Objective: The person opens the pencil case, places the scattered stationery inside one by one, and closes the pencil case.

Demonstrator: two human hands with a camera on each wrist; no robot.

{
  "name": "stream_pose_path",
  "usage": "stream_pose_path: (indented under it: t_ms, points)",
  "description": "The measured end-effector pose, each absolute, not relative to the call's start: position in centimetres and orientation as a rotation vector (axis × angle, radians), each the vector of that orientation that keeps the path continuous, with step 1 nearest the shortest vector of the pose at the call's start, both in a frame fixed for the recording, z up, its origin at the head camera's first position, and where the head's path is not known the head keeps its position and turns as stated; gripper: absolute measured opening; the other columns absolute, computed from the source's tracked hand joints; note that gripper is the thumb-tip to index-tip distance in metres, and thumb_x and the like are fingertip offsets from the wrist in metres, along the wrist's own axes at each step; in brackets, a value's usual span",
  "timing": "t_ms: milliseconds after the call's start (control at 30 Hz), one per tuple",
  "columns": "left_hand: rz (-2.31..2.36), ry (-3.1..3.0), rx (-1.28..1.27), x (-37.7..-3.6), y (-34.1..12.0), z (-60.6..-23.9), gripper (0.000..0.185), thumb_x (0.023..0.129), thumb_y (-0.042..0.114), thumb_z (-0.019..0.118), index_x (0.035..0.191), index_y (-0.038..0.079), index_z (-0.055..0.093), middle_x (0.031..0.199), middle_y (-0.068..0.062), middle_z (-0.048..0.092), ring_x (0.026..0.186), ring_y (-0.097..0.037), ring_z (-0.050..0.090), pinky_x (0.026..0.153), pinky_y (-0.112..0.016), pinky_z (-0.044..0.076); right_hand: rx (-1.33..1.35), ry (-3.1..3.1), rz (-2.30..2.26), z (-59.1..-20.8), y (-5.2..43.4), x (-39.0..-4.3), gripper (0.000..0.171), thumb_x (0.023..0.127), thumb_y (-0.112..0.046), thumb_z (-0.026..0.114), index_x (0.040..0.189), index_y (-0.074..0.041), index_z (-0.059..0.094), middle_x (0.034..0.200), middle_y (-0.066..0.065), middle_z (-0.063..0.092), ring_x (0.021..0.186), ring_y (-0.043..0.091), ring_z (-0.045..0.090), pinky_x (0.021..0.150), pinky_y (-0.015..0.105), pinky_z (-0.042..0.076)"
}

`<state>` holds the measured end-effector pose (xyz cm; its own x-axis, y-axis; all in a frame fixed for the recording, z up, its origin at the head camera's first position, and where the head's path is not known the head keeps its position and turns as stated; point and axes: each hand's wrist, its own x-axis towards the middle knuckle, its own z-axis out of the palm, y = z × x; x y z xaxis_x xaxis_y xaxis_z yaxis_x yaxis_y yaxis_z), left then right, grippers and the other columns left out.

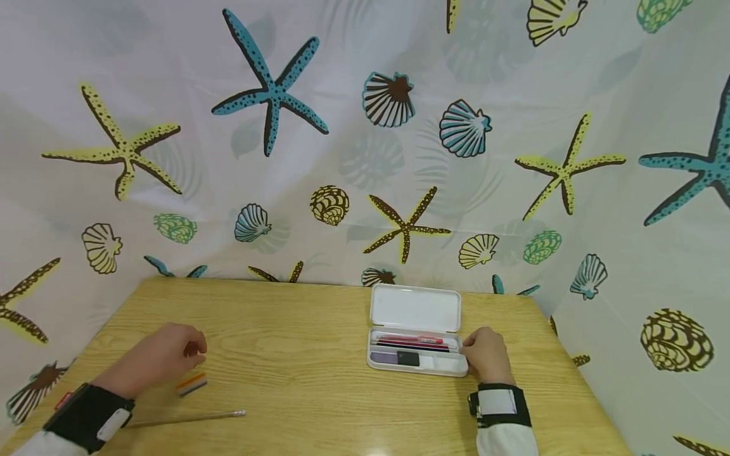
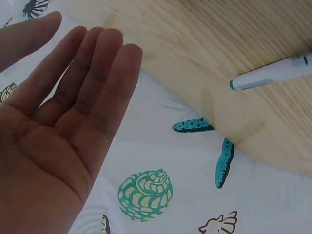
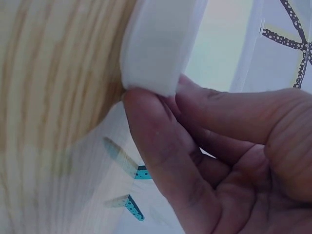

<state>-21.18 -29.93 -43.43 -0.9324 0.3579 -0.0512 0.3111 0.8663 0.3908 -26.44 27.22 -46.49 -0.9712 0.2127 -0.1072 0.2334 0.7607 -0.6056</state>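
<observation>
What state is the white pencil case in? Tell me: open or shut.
Open. The pencil case has its lid folded back flat on the table, showing red pens inside.

Bright, even light with soft shadows. The head view bends at its edges. The right wrist view is blurry up close.

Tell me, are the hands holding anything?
The right hand grips the white pencil case by its right end. The left hand holds nothing; its fingers are straight.
</observation>
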Motion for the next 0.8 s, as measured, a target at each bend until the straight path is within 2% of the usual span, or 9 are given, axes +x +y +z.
stream_pose_path:
  t_ms: [300, 500, 800]
  points:
    - [0.610, 2.797, 0.456, -20.2, -29.1, -45.1, 0.013, 0.086, 0.016, 0.083, 0.090, 0.012, 0.071, 0.076, 0.007, 0.057, 0.067, -0.008, 0.050, 0.060, -0.028, 0.045, 0.359, 2.915, -1.028, -46.2, 27.3, -26.4, 0.012, 0.092, -0.001, 0.072, 0.094, 0.010, 0.071, 0.085, 0.018, 0.067, 0.072, 0.028, 0.061, 0.057, 0.032, 0.051]
    - [0.594, 2.842, 0.417, -20.0, -29.3, -45.8, 0.018, 0.086, 0.016, 0.084, 0.091, 0.009, 0.068, 0.076, 0.004, 0.056, 0.065, -0.011, 0.047, 0.059, -0.029, 0.042, 0.361, 2.918, -1.023, -46.4, 27.2, -26.5, 0.011, 0.092, -0.001, 0.072, 0.093, 0.010, 0.071, 0.085, 0.017, 0.067, 0.071, 0.027, 0.061, 0.057, 0.032, 0.051]
    - [0.615, 2.873, 0.435, -19.9, -29.7, -46.7, 0.013, 0.088, 0.014, 0.081, 0.087, 0.009, 0.069, 0.075, 0.005, 0.058, 0.065, -0.007, 0.049, 0.059, -0.028, 0.044, 0.364, 2.916, -1.025, -46.6, 27.3, -26.5, 0.010, 0.092, -0.001, 0.072, 0.092, 0.009, 0.070, 0.084, 0.017, 0.067, 0.069, 0.027, 0.061, 0.056, 0.032, 0.050]
